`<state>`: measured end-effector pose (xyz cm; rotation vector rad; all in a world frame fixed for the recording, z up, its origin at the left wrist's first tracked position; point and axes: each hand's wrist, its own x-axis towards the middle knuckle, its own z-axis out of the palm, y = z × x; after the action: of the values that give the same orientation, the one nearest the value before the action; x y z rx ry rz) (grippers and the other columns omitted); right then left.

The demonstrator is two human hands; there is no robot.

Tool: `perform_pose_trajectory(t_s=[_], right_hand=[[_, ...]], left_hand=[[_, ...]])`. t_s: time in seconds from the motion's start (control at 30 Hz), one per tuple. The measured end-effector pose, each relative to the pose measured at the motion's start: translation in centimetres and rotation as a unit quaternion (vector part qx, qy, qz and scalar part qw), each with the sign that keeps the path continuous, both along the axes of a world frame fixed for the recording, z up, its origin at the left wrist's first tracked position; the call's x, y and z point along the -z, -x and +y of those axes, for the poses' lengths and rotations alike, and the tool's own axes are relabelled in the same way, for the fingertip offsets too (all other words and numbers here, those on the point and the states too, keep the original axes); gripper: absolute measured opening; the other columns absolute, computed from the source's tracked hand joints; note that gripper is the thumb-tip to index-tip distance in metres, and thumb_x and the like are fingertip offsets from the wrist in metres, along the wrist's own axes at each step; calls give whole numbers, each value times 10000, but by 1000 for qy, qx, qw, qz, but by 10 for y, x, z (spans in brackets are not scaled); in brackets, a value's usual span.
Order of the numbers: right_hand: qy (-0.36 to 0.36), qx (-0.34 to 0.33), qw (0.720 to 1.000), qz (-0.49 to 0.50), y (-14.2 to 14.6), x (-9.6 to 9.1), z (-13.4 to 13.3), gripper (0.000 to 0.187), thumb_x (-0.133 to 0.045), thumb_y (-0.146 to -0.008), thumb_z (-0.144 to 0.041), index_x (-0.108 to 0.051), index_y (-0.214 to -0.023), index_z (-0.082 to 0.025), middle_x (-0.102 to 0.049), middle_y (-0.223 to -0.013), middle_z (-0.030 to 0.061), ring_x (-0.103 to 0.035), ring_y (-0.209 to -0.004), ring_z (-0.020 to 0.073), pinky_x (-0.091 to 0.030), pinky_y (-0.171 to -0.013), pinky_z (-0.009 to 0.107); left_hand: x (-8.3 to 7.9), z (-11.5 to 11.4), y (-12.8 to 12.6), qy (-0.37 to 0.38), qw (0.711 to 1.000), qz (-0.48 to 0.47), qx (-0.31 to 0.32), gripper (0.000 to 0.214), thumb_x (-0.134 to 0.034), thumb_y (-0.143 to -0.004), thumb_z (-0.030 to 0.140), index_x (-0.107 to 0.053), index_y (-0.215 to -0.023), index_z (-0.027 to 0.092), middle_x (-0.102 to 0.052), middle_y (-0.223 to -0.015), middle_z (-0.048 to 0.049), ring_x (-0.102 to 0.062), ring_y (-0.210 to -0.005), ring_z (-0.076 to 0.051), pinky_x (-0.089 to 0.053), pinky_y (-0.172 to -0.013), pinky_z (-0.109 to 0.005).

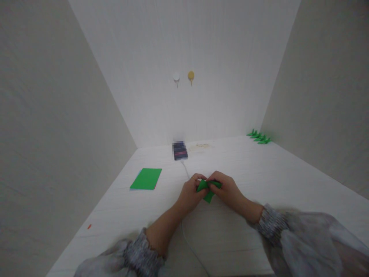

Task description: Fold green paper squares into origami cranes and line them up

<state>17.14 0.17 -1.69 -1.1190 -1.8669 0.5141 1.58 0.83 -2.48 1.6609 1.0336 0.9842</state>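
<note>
A partly folded piece of green paper (209,196) is held between my two hands, a little above the white table. My left hand (190,192) pinches its left side, thumb in front. On the right side, the fingers of my right hand (224,185) are closed on the same paper. One pointed corner hangs down below the fingertips. Parts of the folds are hidden behind my fingers. To the left lies a stack of square paper (146,179) with a green sheet on top.
Several folded green paper pieces (261,137) stand in a row at the back right corner. A phone (180,150), blurred out, lies by the back wall, its white cable (188,242) running under my hands. A small orange scrap (89,226) lies far left. Two hooks (190,75) hang on the wall.
</note>
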Motion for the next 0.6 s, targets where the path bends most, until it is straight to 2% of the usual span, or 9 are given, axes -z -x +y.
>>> perform_pose_trajectory(t_s=[0.23,0.4,0.5,0.6], right_hand=[[-8,-4,1000,-6,-1,1,1,212,-480,-626,-61,-598,-740,-195,-580,-700,5,-537,-665,136,-417,-607,251],[-51,-73,996,4,-3,-1,1,215,-474,-675,-72,-624,-761,-200,-569,-748,29,-538,-687,135,-425,-591,246],[-52,-100,993,20,-3,-3,1,226,-473,-710,-95,-634,-812,-217,-583,-795,37,-549,-713,135,-437,-601,248],[-44,-84,995,29,-4,-4,1,208,-490,-722,-120,-622,-851,-217,-598,-790,35,-556,-739,145,-448,-649,270]], left_hand=[[-2,0,1,2,1000,-9,-10,296,-598,-645,203,-514,-928,173,-563,-590,36,-517,-541,-89,-399,-512,-188],[-2,-1,3,4,999,-42,14,208,-587,-658,209,-528,-850,156,-554,-611,27,-502,-543,-79,-390,-522,-191],[-2,-1,4,10,997,-73,22,191,-581,-665,205,-529,-840,148,-566,-651,11,-515,-578,-85,-399,-550,-202],[-2,-1,5,13,996,-84,15,202,-583,-667,204,-528,-853,150,-580,-685,1,-531,-610,-95,-412,-571,-211]])
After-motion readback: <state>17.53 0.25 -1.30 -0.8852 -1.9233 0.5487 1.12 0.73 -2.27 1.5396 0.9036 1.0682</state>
